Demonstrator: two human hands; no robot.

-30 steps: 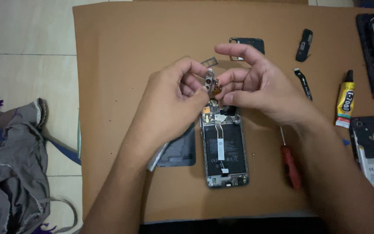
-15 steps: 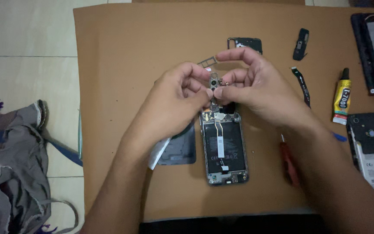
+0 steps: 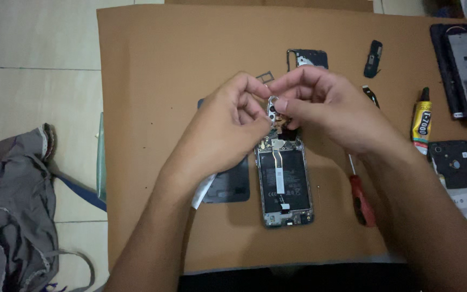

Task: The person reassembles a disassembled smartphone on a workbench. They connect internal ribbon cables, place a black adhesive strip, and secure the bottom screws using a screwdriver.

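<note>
My left hand (image 3: 225, 127) and my right hand (image 3: 328, 108) meet above an opened phone (image 3: 285, 184) lying on a brown cardboard sheet (image 3: 163, 65). Between the fingertips of both hands is a small silver camera module (image 3: 272, 110), lifted just over the phone's top end. The phone's black battery and a flat ribbon cable show below my hands. A dark back cover (image 3: 228, 186) with a white tab lies left of the phone, partly under my left wrist.
A red-handled screwdriver (image 3: 362, 200) lies right of the phone. A yellow glue tube (image 3: 421, 121), small black parts (image 3: 373, 58), a card tray (image 3: 265, 77) and other opened phones (image 3: 463, 178) sit at the right. Grey cloth (image 3: 17, 211) lies on the tiled floor at left.
Both hands have stayed together over the phone's top, turning the small silver module slightly between the fingertips. The view has shifted a little; nothing else on the cardboard moved.
</note>
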